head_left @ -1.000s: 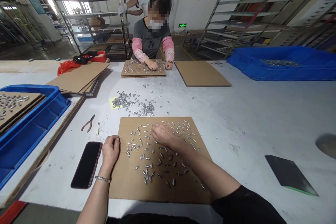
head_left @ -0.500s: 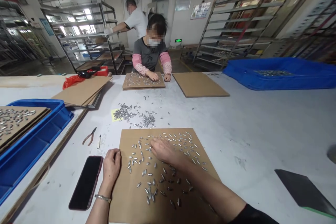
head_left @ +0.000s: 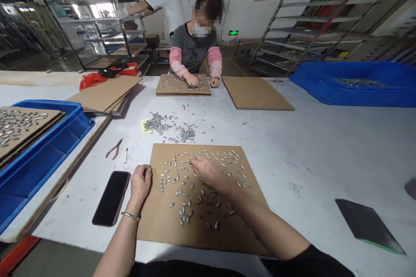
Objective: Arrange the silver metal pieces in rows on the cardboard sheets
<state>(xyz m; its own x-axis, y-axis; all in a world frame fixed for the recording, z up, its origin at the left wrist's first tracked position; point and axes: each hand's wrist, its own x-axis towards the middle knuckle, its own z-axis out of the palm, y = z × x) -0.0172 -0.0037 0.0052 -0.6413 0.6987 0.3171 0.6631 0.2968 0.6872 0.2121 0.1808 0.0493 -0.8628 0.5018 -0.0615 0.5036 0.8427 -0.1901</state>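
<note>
A cardboard sheet lies on the table in front of me, scattered with small silvery metal pieces with pointed ends. Toward the sheet's upper right, the pieces lie in slanted rows. Over the upper middle of the sheet is my right hand, its fingers pinched together down among the pieces. What sits between those fingertips is too small and hidden to make out. My left hand rests at the sheet's left edge, fingers curled in a loose fist with nothing visible in them.
Beyond the sheet lie loose piles of metal pieces. To the left are a phone, pliers, a small white-handled tool and a blue tray. Opposite, a co-worker handles pieces on cardboard. A black sheet lies right.
My view has tilted down and shifted slightly, bringing the table's front edge into sight. Both hands stay at nearly the same places on the cardboard.
</note>
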